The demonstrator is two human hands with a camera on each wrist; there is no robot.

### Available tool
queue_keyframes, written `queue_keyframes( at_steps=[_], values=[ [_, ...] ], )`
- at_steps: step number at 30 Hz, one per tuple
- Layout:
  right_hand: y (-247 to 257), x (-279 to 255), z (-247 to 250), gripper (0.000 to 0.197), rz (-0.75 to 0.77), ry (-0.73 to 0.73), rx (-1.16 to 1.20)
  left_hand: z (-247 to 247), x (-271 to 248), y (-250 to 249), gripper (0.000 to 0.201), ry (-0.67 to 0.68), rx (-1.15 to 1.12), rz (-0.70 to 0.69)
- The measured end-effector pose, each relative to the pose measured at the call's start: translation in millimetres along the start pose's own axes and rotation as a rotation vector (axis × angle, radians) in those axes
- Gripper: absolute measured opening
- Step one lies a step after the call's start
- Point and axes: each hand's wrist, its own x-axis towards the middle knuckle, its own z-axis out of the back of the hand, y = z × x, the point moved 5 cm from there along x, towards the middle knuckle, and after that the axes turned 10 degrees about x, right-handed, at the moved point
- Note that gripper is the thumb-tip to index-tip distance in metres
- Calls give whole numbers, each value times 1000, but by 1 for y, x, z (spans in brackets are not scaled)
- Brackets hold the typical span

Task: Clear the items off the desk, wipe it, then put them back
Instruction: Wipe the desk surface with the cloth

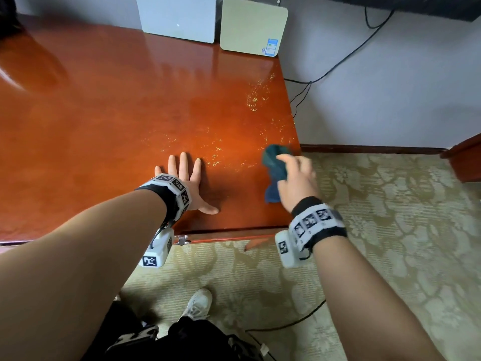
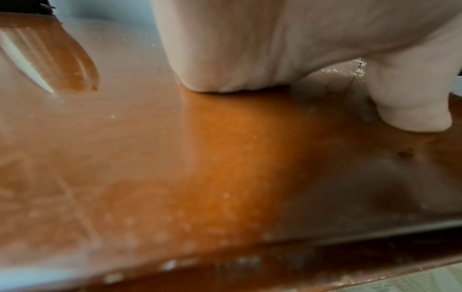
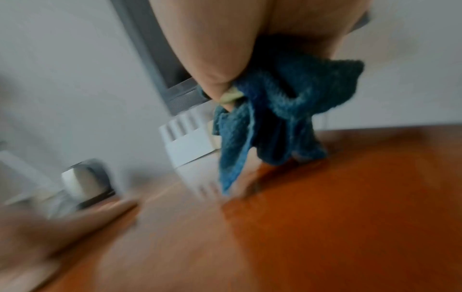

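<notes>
the right hand (image 1: 296,178) gripped a blue cloth (image 1: 274,165) in a bunch, fingers curled round it, above the near right corner of the desk (image 1: 117,113). the cloth's long axis ran from a rounded wad at the far end toward a loose tail that hung back toward the person. in the right wrist view the cloth (image 3: 280,110) drooped from the fingers with its lower folds touching or just above the wood; motion blur made it hard to tell which. the left hand (image 1: 186,183) lay flat on the desk, fingers straight and spread and pointing away from the person, thumb stuck out to the right, holding nothing. in the left wrist view the heel of the left hand (image 2: 250,49) pressed on the glossy top.

the cloth sat just beside the desk's right edge and near the front edge, with the patterned carpet (image 1: 390,230) beyond both. fine glinting droplets (image 1: 255,97) speckled the wood between the two hands and up along the right edge. left of the cloth and toward the back the reddish top lay open, up to two pale panels (image 1: 179,16) standing at the far edge against the wall. a dark cable (image 1: 338,63) trailed down the wall to the right of the desk.
</notes>
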Motion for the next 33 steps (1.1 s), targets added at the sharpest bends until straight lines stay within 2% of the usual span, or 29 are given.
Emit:
queue_keyframes(
  at_steps=[2,4,10,12,16,19,21,23,25,27,28,30,32,33],
  values=[
    [22,-14,-30,62,180,168,-90,-1,-1,0,130,-10,-9,-2],
    [15,-17,-38,64,199,172,-159,-1,-2,0,130,-15,-17,-8],
    [-81,-8,22,51,-288,-91,-55,-1,-2,1,129,-12,-7,-5],
    [-92,-11,35,44,-332,-149,29,-1,-1,1,130,-5,3,-2],
    [-71,-4,42,35,-247,-230,358,0,1,0,131,8,9,-3],
    [-39,4,27,29,-243,-92,679,1,-1,0,130,3,3,-7],
    [-20,8,13,30,-254,27,746,0,-3,0,129,-11,-10,-12],
    [-12,10,6,35,-219,146,418,0,-5,2,128,-25,-24,-22],
    [-19,12,15,45,-242,40,58,-1,-5,3,126,-33,-35,-36],
    [-17,5,27,53,-231,-88,-13,-1,-5,4,124,-29,-43,-47],
    [-14,4,25,53,-181,-91,23,-1,-5,4,124,-27,-46,-49],
    [4,-3,5,52,-74,78,48,-1,-4,5,122,-28,-49,-54],
    [16,-11,-27,57,0,286,-137,0,-3,8,118,-43,-47,-65],
    [15,-12,-40,60,14,320,-262,0,-3,11,116,-55,-48,-71]
  ],
)
